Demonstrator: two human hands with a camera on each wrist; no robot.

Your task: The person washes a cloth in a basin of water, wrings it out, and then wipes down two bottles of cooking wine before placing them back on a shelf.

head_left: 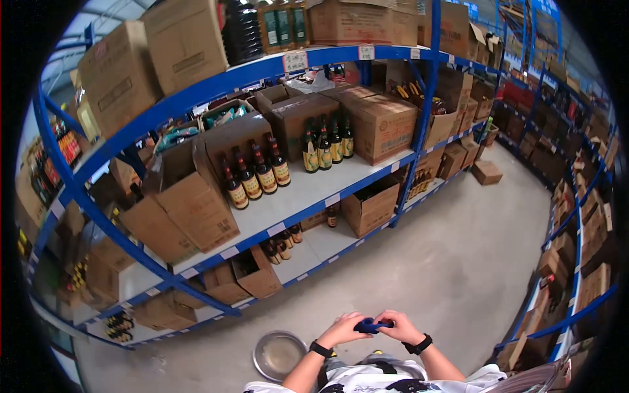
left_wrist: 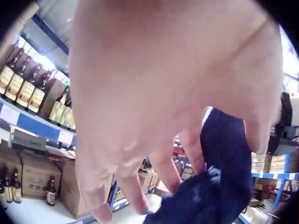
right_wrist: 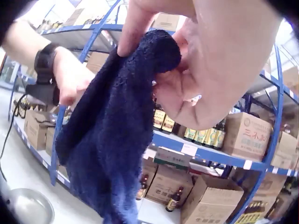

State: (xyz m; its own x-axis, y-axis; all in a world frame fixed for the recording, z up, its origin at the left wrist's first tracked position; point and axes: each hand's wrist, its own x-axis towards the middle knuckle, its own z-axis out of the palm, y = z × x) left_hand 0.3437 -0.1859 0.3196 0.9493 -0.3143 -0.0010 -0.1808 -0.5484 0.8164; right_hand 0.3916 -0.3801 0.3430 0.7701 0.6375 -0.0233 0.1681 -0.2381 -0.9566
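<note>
Warehouse aisle, blue shelving (head_left: 304,215) with bottles and cartons. Navy cloth (head_left: 371,325) up in front of the body, both hands on it: left hand (head_left: 341,330) fingers gripping, right hand (head_left: 401,327) fingers pinching. Metal basin (head_left: 280,355) on floor, left side.

A dark blue cloth of soft, fuzzy fabric (right_wrist: 112,116) is held in the air between the left hand (head_left: 339,331) and the right hand (head_left: 400,326). It is bunched at one end, and loose folds are formed below.
</note>
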